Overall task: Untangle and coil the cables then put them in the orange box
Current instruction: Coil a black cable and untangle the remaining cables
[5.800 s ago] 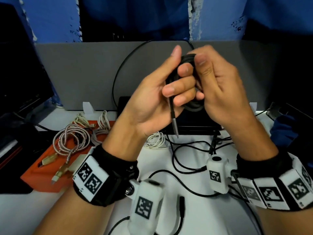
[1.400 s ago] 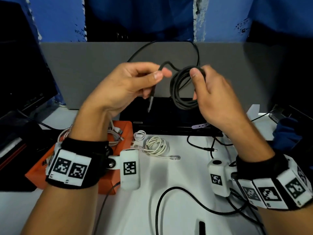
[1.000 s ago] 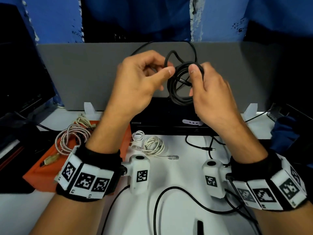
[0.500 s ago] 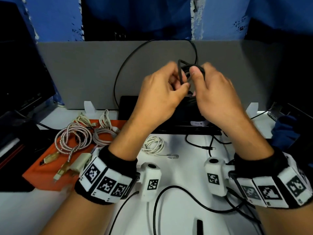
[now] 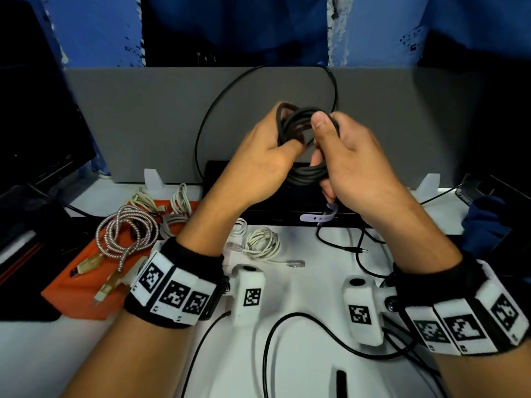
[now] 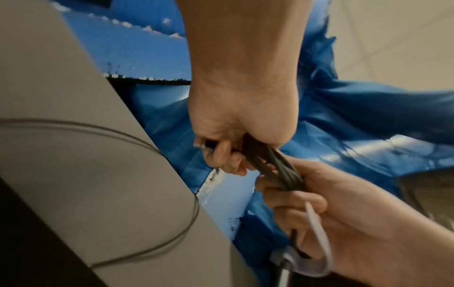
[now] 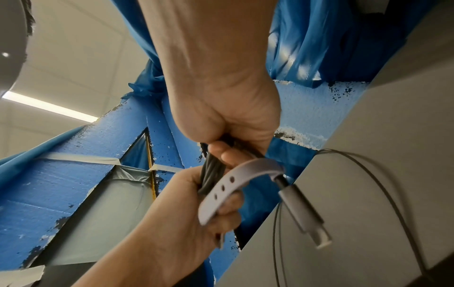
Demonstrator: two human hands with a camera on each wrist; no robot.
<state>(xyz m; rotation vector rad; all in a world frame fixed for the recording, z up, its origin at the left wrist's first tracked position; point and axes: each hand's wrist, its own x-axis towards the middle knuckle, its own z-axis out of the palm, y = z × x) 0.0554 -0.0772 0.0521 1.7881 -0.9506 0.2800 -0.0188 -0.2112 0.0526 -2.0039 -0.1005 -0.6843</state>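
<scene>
A black cable (image 5: 300,126) wound into a small coil is held up between both hands above the table. My left hand (image 5: 283,140) grips the coil's left side, its fingers curled through the loops. On the right side, my right hand (image 5: 321,142) clamps the coil, thumb on top. A pale perforated strap (image 7: 228,186) and a grey plug (image 7: 302,213) hang from the coil (image 7: 211,170) below my fingers. The orange box (image 5: 71,294) lies at the left and holds a braided silver cable (image 5: 126,234) and pale cables.
A coiled white cable (image 5: 263,245) lies on the white table beside the box. Thin black cables (image 5: 287,326) loop across the near table. A black device (image 5: 258,214) and a grey partition (image 5: 143,116) stand behind. A dark monitor (image 5: 34,124) sits left, blue cloth (image 5: 485,222) right.
My left hand, which pinched the loose end apart from the coil, has carried it over to the coil and now grips the loops. The right hand kept hold of the coil.
</scene>
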